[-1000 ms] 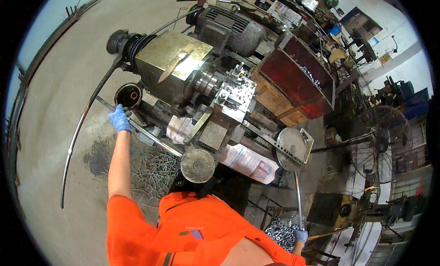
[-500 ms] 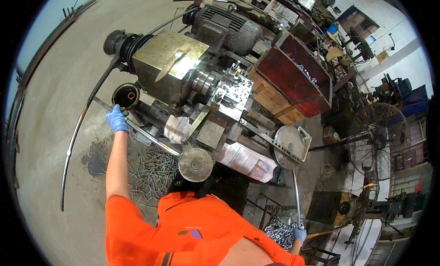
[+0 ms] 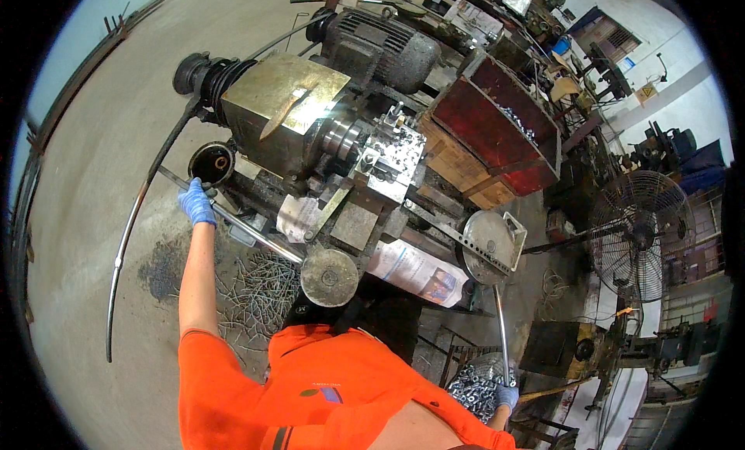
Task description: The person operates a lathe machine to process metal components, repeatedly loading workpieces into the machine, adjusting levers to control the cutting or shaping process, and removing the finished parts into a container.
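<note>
My left hand (image 3: 198, 202), in a blue glove, is closed round a long metal lever (image 3: 260, 236) at the left of the machine. That lever runs down to a round metal disc (image 3: 330, 278) in front of my body. At the lower right my right hand (image 3: 506, 396), also in a blue glove, grips the end of a shiny metal rod (image 3: 500, 326). The rod reaches up to a large round plate (image 3: 487, 248). Between my hands stands a small lathe-like machine, with a chuck (image 3: 341, 137) facing a chip-covered metal block (image 3: 393, 157).
Behind the block stands a red bin (image 3: 497, 124) holding small metal parts. Long thin metal pieces (image 3: 260, 295) lie heaped on the floor. Shiny small parts fill a container (image 3: 472, 392) by my right hand. A motor (image 3: 380, 50) stands behind; a large fan (image 3: 640, 233) is at right.
</note>
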Demonstrator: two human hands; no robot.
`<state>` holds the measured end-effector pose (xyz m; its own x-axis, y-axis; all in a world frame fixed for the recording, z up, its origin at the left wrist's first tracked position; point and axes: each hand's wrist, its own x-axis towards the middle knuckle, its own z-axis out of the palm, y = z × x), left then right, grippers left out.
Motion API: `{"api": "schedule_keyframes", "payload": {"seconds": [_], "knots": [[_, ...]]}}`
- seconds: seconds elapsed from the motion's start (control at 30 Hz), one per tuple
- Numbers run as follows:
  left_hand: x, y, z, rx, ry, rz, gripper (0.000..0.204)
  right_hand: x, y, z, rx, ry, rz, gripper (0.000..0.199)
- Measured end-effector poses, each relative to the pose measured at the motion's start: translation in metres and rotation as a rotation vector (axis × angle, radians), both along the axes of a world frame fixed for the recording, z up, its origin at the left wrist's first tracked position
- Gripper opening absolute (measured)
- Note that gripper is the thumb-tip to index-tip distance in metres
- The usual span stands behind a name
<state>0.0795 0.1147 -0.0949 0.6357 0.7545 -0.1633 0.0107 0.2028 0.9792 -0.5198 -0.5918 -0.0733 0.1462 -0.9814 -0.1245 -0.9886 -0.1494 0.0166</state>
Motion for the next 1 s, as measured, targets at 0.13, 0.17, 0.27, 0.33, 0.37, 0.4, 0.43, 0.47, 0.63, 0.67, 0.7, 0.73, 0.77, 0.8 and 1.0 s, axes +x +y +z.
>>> {"api": "schedule_keyframes", "payload": {"seconds": [0.13, 0.17, 0.27, 0.33, 0.37, 0.4, 0.43, 0.47, 0.63, 0.67, 0.7, 0.73, 0.77, 0.8, 1.0], "knots": [[-0.002, 0.004, -0.004, -0.015, -0.041, -0.007, 0.015, 0.018, 0.018, 0.015, -0.005, -0.050, 0.018, 0.056], [-0.003, 0.003, -0.003, -0.022, -0.048, -0.010, 0.015, 0.023, 0.026, 0.022, -0.010, -0.076, 0.025, 0.057], [0.001, 0.002, -0.005, -0.062, -0.070, -0.010, 0.012, 0.012, 0.012, 0.012, 0.024, 0.086, -0.060, 0.058], [0.000, 0.003, -0.005, -0.048, -0.064, -0.010, 0.012, 0.010, 0.011, 0.010, 0.013, 0.089, -0.070, 0.055], [0.000, 0.003, -0.005, -0.039, -0.061, -0.008, 0.012, 0.012, 0.012, 0.010, 0.009, 0.091, -0.074, 0.053], [-0.001, 0.004, -0.005, -0.046, -0.066, -0.009, 0.012, 0.011, 0.010, 0.008, 0.012, 0.085, -0.065, 0.051], [-0.001, 0.003, -0.005, -0.057, -0.071, -0.014, 0.012, 0.007, 0.008, 0.006, 0.013, 0.078, -0.060, 0.049], [0.000, 0.002, -0.005, -0.067, -0.076, -0.019, 0.012, 0.003, 0.005, 0.003, 0.013, 0.072, -0.055, 0.047], [0.001, 0.003, -0.005, -0.050, -0.047, -0.011, 0.012, 0.004, 0.005, -0.002, -0.038, 0.080, -0.083, 0.045], [0.000, 0.003, -0.004, -0.049, -0.047, -0.007, 0.012, 0.008, 0.008, 0.001, -0.017, 0.079, -0.091, 0.045], [-0.001, 0.004, -0.004, -0.051, -0.051, -0.004, 0.012, 0.009, 0.008, -0.001, -0.030, 0.090, -0.080, 0.045], [-0.001, 0.003, -0.004, -0.055, -0.056, -0.004, 0.011, 0.009, 0.008, -0.002, -0.046, 0.101, -0.073, 0.045], [-0.001, 0.003, -0.004, -0.059, -0.060, -0.004, 0.011, 0.008, 0.008, -0.003, -0.061, 0.112, -0.065, 0.044], [-0.001, 0.002, -0.003, -0.059, -0.060, -0.007, 0.011, 0.007, 0.008, -0.004, -0.067, 0.105, -0.051, 0.044], [0.002, 0.001, -0.005, -0.074, -0.072, -0.021, 0.011, -0.016, -0.003, -0.020, -0.110, 0.019, 0.043, 0.043]]}}
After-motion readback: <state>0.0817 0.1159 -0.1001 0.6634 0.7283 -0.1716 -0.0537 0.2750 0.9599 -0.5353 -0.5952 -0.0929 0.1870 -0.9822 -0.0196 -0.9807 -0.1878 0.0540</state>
